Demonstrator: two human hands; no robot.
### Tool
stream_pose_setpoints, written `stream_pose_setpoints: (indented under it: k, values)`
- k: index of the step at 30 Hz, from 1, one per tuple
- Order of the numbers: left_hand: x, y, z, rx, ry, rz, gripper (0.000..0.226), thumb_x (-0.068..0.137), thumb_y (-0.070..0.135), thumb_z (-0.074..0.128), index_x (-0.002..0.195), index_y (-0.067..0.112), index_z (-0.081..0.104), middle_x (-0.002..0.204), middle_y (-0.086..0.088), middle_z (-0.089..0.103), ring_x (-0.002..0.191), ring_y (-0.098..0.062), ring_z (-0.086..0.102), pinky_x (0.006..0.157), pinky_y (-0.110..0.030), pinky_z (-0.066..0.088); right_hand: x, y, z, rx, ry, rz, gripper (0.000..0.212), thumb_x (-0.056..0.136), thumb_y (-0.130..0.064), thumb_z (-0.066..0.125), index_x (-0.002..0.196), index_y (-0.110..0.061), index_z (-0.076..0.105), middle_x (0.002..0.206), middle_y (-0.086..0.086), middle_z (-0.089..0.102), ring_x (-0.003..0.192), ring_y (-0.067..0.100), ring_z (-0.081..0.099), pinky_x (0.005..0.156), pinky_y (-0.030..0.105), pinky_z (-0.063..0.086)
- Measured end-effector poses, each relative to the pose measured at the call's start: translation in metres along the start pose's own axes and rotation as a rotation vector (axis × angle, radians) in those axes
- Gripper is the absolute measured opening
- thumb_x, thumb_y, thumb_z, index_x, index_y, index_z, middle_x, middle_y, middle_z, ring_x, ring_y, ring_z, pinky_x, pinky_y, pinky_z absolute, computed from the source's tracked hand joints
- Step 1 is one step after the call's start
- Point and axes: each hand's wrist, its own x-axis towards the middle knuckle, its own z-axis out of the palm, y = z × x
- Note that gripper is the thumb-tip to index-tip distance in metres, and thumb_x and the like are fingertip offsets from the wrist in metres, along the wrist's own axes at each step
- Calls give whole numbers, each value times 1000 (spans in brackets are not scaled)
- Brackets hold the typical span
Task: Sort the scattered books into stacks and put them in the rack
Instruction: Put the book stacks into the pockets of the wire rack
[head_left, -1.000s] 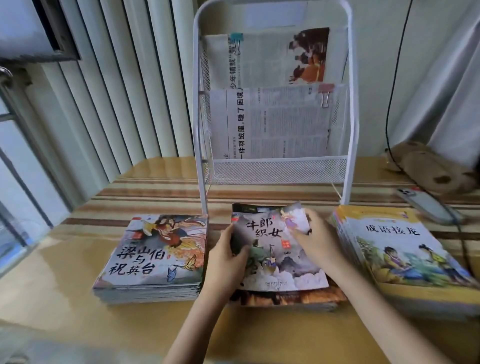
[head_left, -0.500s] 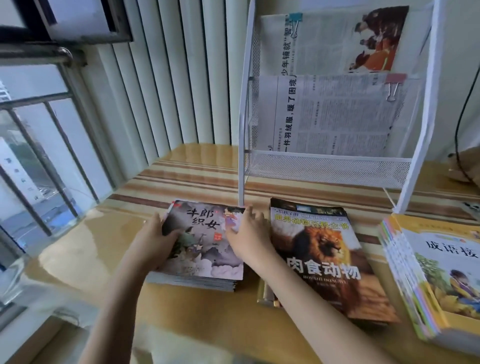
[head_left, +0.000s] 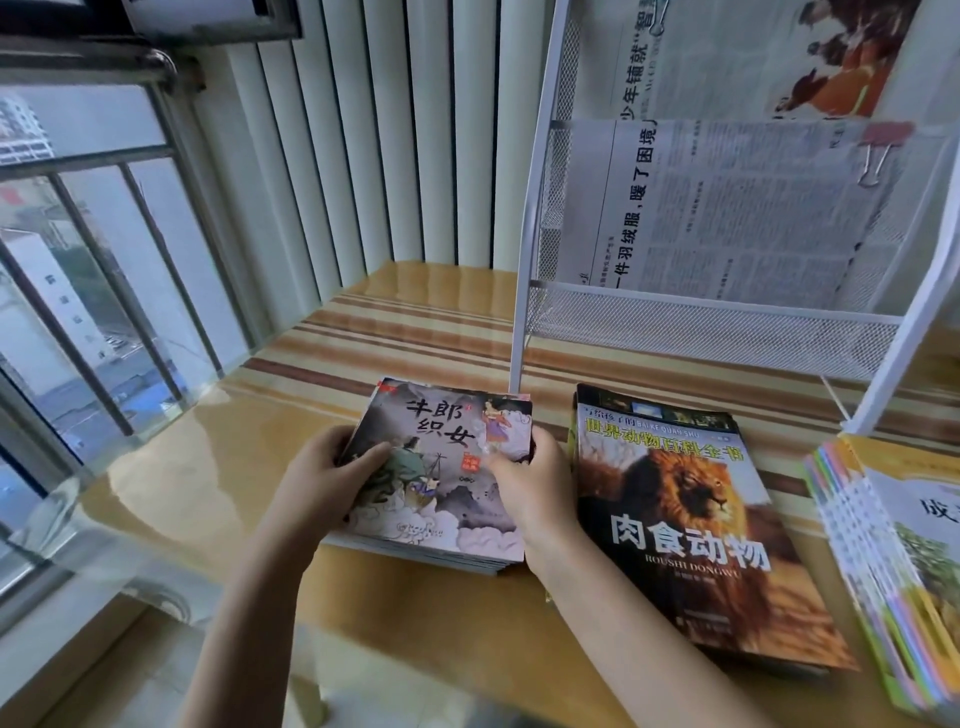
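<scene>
Three sorted stacks lie on the desk (head_left: 218, 467), none yet in the rack (head_left: 524, 260). Both hands' fingers clasp the left stack (head_left: 441, 483) by its sides; any unsorted books are seemingly out of view.

Both bare forearms reach forward from the bottom edge of the view and converge on the stack of thin storybooks (head_left: 441, 478), one on each side of it. The left hand (head_left: 324, 480) clasps the stack's left edge, fingers wrapped around and under the side, thumb lying flat across the top cover. The right hand (head_left: 535, 480) grips the stack's right edge, its back turned up toward the camera, fingers curled over the far right corner and thumb pressed on the cover. The wrists are about level with the stack's near edge.
</scene>
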Motion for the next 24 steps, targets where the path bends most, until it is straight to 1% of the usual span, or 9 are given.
stream_pose_setpoints:
  k: [3, 6, 8, 10, 14, 17, 19, 21, 24]
  values:
    - [-2, -2, -2, -146, -20, -47, 20, 85, 19, 68, 102, 10, 64, 90, -7, 72, 79, -20, 69, 63, -28, 53, -1, 1, 1, -33, 28, -70, 34, 87, -12, 61, 120, -17, 54, 98, -7, 63, 74, -1, 54, 55, 8, 39]
    - [-7, -2, -4, -290, -2, -60, 23, 85, 14, 68, 106, 9, 61, 92, -10, 71, 72, -17, 69, 55, -20, 52, -4, 1, 3, -97, 37, -152, 45, 91, -16, 57, 134, -21, 43, 86, -22, 50, 69, -10, 47, 51, 3, 35]
    - [-11, -3, -4, -338, 20, -48, 23, 85, 15, 67, 107, 12, 60, 95, -10, 71, 80, -22, 69, 61, -27, 54, -6, 0, 5, -123, 28, -188, 49, 94, -20, 53, 140, -21, 36, 81, -27, 43, 67, -11, 45, 49, 4, 35]
    - [-14, -4, -4, -363, 41, -39, 22, 86, 15, 66, 107, 13, 59, 98, -11, 70, 86, -24, 68, 69, -32, 55, -7, -1, 6, -137, 23, -200, 51, 95, -23, 52, 142, -21, 33, 78, -29, 41, 62, -13, 43, 48, 5, 35]
    - [-19, -4, -2, -445, 67, -4, 20, 86, 13, 66, 104, 17, 60, 98, -9, 71, 79, -16, 69, 60, -22, 54, -12, -4, 6, -79, 55, -252, 50, 92, -22, 57, 139, -22, 38, 87, -27, 52, 63, -17, 45, 52, 3, 34]
    - [-20, -2, -5, -551, 86, 23, 34, 84, 6, 67, 117, 9, 58, 109, -14, 69, 95, -28, 67, 78, -39, 57, -13, -4, 7, 38, 84, -324, 50, 89, -17, 62, 135, -19, 45, 81, -27, 52, 69, -26, 50, 56, -1, 38]
    - [-18, 0, -10, -649, 80, 29, 49, 79, 1, 68, 125, 5, 52, 115, -17, 66, 102, -33, 65, 86, -44, 55, -11, -7, 7, 146, 60, -332, 50, 87, -14, 64, 134, -19, 47, 97, -23, 59, 79, -28, 50, 63, -3, 38]
    - [-15, 3, -16, -736, 30, -9, 62, 73, 9, 73, 130, 4, 50, 116, -19, 65, 101, -34, 66, 87, -45, 54, -9, -10, 6, 216, 42, -353, 49, 86, -11, 64, 132, -20, 48, 115, -13, 61, 88, -27, 50, 70, -3, 38]
    - [-12, 11, -21, -648, -109, 54, 50, 64, 26, 80, 105, 2, 66, 99, -21, 71, 85, -33, 70, 72, -38, 58, -8, -18, 4, 281, 27, -430, 48, 86, -9, 65, 130, -21, 49, 122, -9, 61, 104, -14, 54, 79, 0, 40]
